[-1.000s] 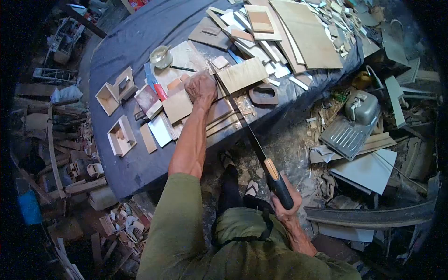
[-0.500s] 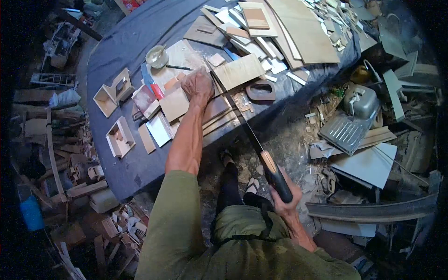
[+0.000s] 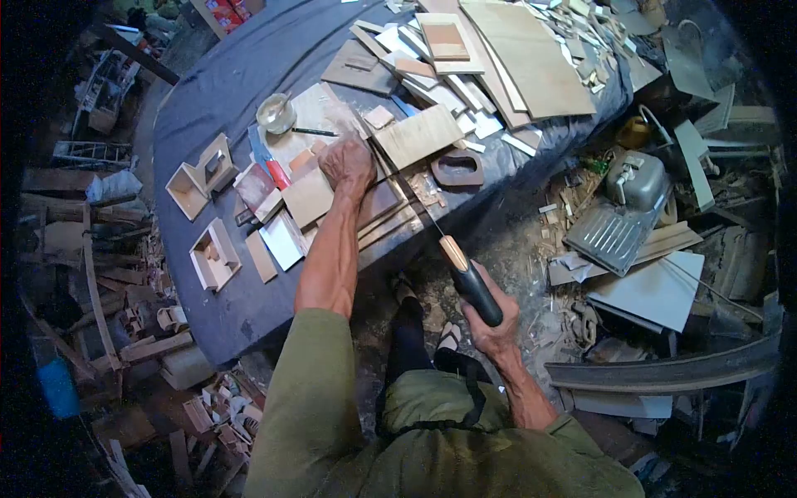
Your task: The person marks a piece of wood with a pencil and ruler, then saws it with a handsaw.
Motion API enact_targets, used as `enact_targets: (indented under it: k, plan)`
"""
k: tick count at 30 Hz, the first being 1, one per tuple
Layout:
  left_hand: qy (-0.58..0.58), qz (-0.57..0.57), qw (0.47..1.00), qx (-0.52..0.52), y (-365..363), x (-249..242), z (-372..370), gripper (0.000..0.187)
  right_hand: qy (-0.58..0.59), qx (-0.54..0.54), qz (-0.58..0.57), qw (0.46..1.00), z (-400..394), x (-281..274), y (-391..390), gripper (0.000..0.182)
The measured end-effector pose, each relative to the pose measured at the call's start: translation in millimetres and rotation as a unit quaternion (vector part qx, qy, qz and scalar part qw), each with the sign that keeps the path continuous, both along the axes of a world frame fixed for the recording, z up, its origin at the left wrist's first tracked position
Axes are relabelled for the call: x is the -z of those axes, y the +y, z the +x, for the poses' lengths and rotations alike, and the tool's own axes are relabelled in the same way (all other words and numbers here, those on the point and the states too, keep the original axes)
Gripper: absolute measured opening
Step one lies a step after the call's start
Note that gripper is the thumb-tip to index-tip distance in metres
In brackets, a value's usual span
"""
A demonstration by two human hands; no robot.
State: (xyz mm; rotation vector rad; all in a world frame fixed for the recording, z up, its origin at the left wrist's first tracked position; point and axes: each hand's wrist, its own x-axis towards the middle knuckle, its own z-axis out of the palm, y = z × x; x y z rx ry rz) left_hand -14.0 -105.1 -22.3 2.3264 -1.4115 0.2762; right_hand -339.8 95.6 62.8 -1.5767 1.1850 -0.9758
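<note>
My right hand (image 3: 496,328) is wrapped round the dark handle of a handsaw (image 3: 473,286) with a lighter, wood-coloured front part. The thin saw blade runs up and left from it across the bench's near edge, between the wood pieces. My left hand (image 3: 347,163) is closed and bears down on a wooden board beside the blade; its fingertips are hidden. Right of the blade lies a pale plywood piece (image 3: 419,137). A flat tan board (image 3: 307,197) sits left of my left wrist, and a brown board (image 3: 379,202) shows right of it.
On the cloth-covered bench (image 3: 216,91) are a cup (image 3: 276,114), a pencil (image 3: 314,132), small wooden boxes (image 3: 215,256) and a dark hollow block (image 3: 457,168). Large boards and offcuts (image 3: 531,66) pile up at the back. A metal sink (image 3: 618,228) and scrap lie at right.
My right hand has moved up and forward with the saw, pushing the handle nearer the bench, so less blade shows. My left hand stays on the wood.
</note>
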Motion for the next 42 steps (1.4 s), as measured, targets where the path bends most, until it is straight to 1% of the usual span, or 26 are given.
enact_targets:
  k: [1, 2, 5, 8, 11, 14, 17, 20, 21, 23, 24, 27, 29, 30, 33, 34, 37, 39, 41, 42]
  plan:
    - [-0.012, -0.008, 1.0, 0.006, 4, 2, -2, 0.051, -0.004, 0.001, -0.005, 1.0, 0, 3, 1, 0.061]
    - [-0.013, 0.006, 1.0, -0.006, 3, 3, -3, 0.049, 0.0, 0.003, -0.035, 0.999, 1, 7, 2, 0.062]
    - [-0.015, 0.021, 0.999, 0.034, 12, -4, 1, 0.043, -0.016, -0.008, -0.027, 0.999, 3, 8, 1, 0.064]
    - [0.027, 0.014, 0.999, 0.02, 9, 2, 5, 0.037, -0.014, -0.018, 0.065, 0.998, 1, -5, 2, 0.058]
    - [0.036, -0.015, 0.999, 0.015, 9, 13, 8, 0.035, 0.008, -0.06, -0.014, 0.998, -7, 6, 0, 0.06]
    - [0.014, -0.052, 0.998, 0.027, 17, 25, 12, 0.038, -0.003, -0.066, 0.006, 0.998, -10, 6, 0, 0.061]
    - [0.076, 0.022, 0.997, 0.02, 16, 3, 6, 0.041, 0.001, -0.03, -0.017, 0.999, -6, 14, 0, 0.062]
    - [0.065, 0.003, 0.998, -0.013, 10, 22, 9, 0.046, 0.021, -0.013, 0.048, 0.999, -2, -2, 0, 0.06]
    - [0.067, 0.013, 0.998, -0.01, 15, 17, 6, 0.048, 0.019, -0.016, 0.05, 0.998, -3, -2, 1, 0.06]
    - [0.064, 0.03, 0.997, -0.001, 19, -6, -2, 0.052, 0.008, -0.019, 0.049, 0.999, -4, -2, 4, 0.059]
    - [0.065, 0.003, 0.998, -0.024, 17, -2, -4, 0.056, 0.008, -0.013, 0.031, 0.999, -7, -4, 8, 0.059]
    - [0.088, 0.061, 0.993, -0.048, 8, 0, 0, 0.035, 0.014, 0.0, -0.01, 1.0, -20, -6, 26, 0.059]
    - [0.092, 0.067, 0.992, -0.046, 9, -6, 3, 0.048, 0.018, 0.007, -0.03, 0.999, -25, -3, 30, 0.059]
    - [0.096, 0.074, 0.992, -0.042, 12, -7, -1, 0.055, 0.024, -0.01, -0.035, 0.999, -22, -3, 23, 0.06]
    - [0.081, 0.072, 0.993, -0.053, 11, -5, 0, 0.055, 0.013, -0.03, 0.036, 0.999, 1, -8, -8, 0.061]
    - [0.057, 0.066, 0.995, -0.046, 12, -4, -2, 0.054, 0.01, -0.011, 0.091, 0.996, 1, -10, -7, 0.062]
    - [0.088, 0.084, 0.991, -0.062, 9, -9, -3, 0.053, 0.011, -0.02, -0.043, 0.999, -18, 5, 14, 0.063]
    - [0.109, 0.105, 0.986, -0.068, 6, -17, -2, 0.051, 0.023, -0.018, -0.031, 0.999, -27, 5, 21, 0.064]
    - [0.126, 0.12, 0.982, -0.068, 11, -16, -8, 0.049, 0.037, -0.009, -0.008, 0.999, -28, -5, 27, 0.064]
    - [0.134, 0.114, 0.982, -0.068, 10, -12, -8, 0.048, 0.015, -0.01, -0.037, 0.999, -14, -5, 12, 0.064]
